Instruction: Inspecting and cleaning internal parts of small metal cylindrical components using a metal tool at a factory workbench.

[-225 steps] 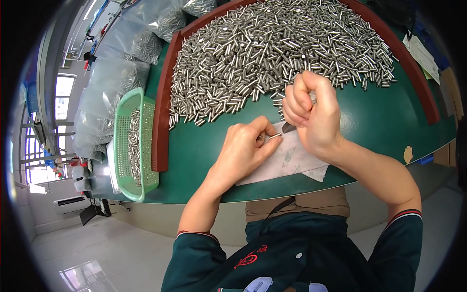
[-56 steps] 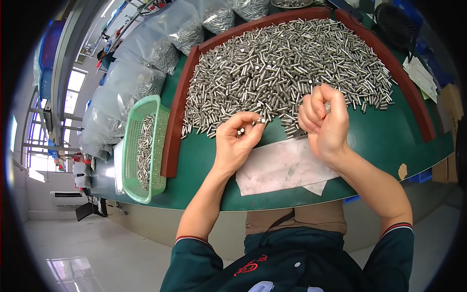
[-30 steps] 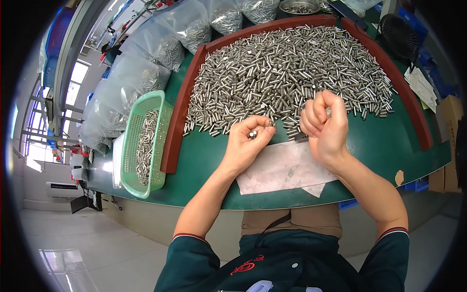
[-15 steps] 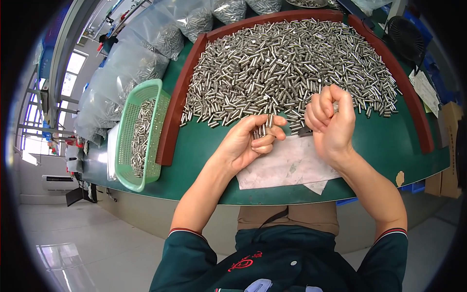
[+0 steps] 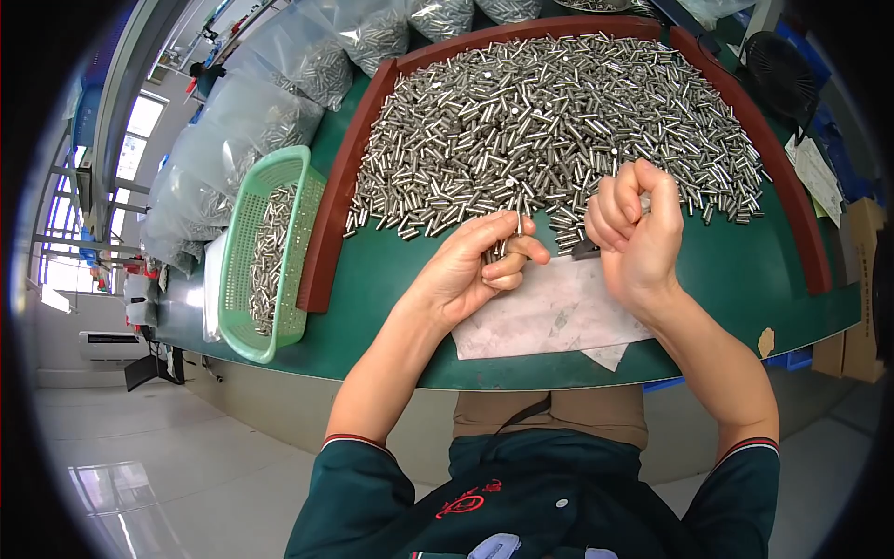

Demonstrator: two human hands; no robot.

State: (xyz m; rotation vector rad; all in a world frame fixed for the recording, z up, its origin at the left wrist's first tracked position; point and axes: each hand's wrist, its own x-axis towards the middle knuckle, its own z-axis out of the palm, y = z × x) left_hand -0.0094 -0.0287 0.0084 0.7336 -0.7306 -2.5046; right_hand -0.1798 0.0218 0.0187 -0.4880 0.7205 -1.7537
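While the left hand (image 5: pixel 473 268) and the right hand (image 5: pixel 635 233) are both raised over the near part of the green desk (image 5: pixel 382 279), the containers stand as follows. A pale-green perforated basket (image 5: pixel 239 268), long and narrow, sits at the person's left and holds a heap of short metal pieces (image 5: pixel 269 265) along its bottom. Behind it, a row of clear plastic bags (image 5: pixel 277 126) runs along the desk's left and far sides; those nearest the pile are part-filled with like pieces. A large loose pile (image 5: pixel 549 112) of the same kind lies within red-brown rails (image 5: pixel 339 210).

The left hand is clamped on several metal pins (image 5: pixel 521 225), one standing nearly upright at the fingertips, the others partly hidden behind the fingers. The pins are slim, straight, cylindrical and bright silver-grey. They are located just in front of the pile's near edge. The right hand is curled into a fist; its contents cannot be told. A stained, pale cloth (image 5: pixel 549 312) lies flat below and between the hands.

As to markings, a red emblem with small lettering (image 5: pixel 463 504) appears on the dark-green shirt (image 5: pixel 568 466). The cardboard box (image 5: pixel 864 279) at right bears dark printing.
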